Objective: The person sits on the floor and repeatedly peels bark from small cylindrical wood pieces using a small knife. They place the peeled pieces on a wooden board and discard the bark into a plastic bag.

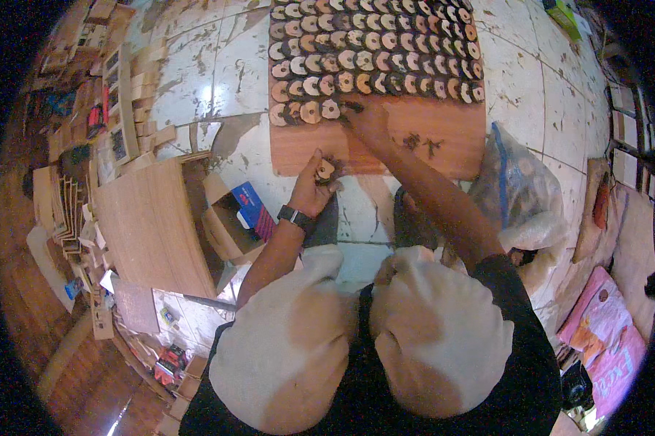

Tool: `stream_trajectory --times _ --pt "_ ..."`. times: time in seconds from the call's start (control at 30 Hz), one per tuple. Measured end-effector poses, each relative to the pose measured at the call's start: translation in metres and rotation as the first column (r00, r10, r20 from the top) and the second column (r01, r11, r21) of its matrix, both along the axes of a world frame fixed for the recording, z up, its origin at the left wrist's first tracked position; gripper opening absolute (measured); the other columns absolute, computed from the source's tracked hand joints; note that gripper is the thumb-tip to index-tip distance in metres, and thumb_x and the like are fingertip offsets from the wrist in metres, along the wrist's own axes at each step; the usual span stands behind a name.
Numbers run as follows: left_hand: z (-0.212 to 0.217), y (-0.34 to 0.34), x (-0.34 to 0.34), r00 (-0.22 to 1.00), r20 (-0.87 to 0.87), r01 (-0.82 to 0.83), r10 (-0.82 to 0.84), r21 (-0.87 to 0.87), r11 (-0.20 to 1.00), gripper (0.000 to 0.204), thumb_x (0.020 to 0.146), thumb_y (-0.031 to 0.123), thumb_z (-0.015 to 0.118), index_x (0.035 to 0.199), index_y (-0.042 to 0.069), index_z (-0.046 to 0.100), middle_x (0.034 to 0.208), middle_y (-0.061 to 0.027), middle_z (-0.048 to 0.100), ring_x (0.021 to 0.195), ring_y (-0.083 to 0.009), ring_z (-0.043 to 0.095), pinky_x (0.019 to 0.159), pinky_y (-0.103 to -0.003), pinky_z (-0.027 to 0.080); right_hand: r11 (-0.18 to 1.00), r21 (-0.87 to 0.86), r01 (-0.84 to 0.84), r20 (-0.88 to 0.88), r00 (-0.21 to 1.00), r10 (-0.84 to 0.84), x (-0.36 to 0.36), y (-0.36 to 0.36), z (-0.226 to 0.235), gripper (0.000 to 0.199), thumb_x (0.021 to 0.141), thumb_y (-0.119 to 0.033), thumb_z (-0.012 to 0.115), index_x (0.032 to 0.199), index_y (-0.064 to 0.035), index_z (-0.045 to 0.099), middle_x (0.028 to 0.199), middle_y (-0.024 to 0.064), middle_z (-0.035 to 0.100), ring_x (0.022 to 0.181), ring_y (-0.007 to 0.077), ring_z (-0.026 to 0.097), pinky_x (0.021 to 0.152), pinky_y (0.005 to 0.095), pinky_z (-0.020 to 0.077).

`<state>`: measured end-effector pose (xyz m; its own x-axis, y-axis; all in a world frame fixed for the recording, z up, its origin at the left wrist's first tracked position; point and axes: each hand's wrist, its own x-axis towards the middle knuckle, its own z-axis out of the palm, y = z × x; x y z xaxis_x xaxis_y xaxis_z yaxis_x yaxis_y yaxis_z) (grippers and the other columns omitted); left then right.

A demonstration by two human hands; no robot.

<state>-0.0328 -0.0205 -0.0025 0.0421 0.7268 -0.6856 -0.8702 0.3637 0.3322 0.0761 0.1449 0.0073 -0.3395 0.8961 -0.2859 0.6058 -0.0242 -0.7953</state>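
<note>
Before me lies a reddish-brown wooden board, its far part covered by rows of small pale wooden discs that alternate with dark, bristly-looking pieces. The nearest row is short and ends at a pale disc. Just right of that disc, my right hand reaches over the board, its fingers closed on a small dark piece. Near the board's front edge, my left hand is closed around a pale wooden disc and some dark bits. Two dark clumps rest on the bare wood at right.
An open cardboard box with a blue packet stands to the left, beside a large wooden panel. A clear plastic bag sits right of the board. Wood offcuts line the far left; a pink bag lies at lower right.
</note>
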Motion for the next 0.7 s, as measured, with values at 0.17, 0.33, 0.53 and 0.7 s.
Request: stream_trajectory --times 0.17,0.33,0.53,0.7 --pt "0.005 0.002 -0.001 0.995 0.078 -0.072 0.068 0.062 0.995 0.037 0.094 0.037 0.046 0.109 0.005 0.058 0.103 -0.0108 0.064 0.088 -0.0255 0.062 0.071 -0.042 0.055 0.993 0.108 -0.044 0.085 0.996 0.035 0.039 -0.006 0.01 0.032 0.08 -0.02 0.065 0.109 -0.0055 0.065 0.099 0.0162 0.067 0.087 0.0258 0.066 0.076 0.035 0.0516" --pt "0.013 0.004 0.004 0.973 0.166 -0.158 0.158 -0.017 0.987 0.043 0.093 0.03 0.038 0.117 -0.003 0.054 0.109 -0.0157 0.061 0.097 -0.0287 0.061 0.078 -0.039 0.053 0.966 0.247 -0.074 0.266 0.964 0.006 0.126 -0.004 0.027 0.031 0.085 -0.024 0.062 0.108 -0.0045 0.064 0.103 0.0163 0.065 0.094 0.031 0.063 0.084 0.0382 0.0486" --pt "0.013 0.007 0.009 0.987 0.121 0.095 -0.106 0.092 0.991 0.046 0.096 0.038 0.039 0.12 0.003 0.054 0.111 -0.0157 0.063 0.087 -0.0258 0.064 0.065 -0.032 0.051 0.923 0.202 -0.328 0.368 0.899 0.239 0.158 0.001 0.018 0.026 0.085 -0.024 0.062 0.101 -0.0035 0.066 0.102 0.016 0.063 0.095 0.0331 0.059 0.083 0.0408 0.0461" --pt "0.012 0.005 0.005 0.965 0.238 0.074 -0.109 0.149 0.986 0.048 0.096 0.042 0.039 0.122 0.004 0.054 0.111 -0.016 0.063 0.087 -0.024 0.064 0.058 -0.028 0.047 0.947 0.188 -0.26 0.365 0.914 0.178 0.155 0.002 0.015 0.027 0.085 -0.025 0.064 0.102 -0.0035 0.066 0.098 0.0151 0.064 0.09 0.0321 0.061 0.081 0.0396 0.0478"
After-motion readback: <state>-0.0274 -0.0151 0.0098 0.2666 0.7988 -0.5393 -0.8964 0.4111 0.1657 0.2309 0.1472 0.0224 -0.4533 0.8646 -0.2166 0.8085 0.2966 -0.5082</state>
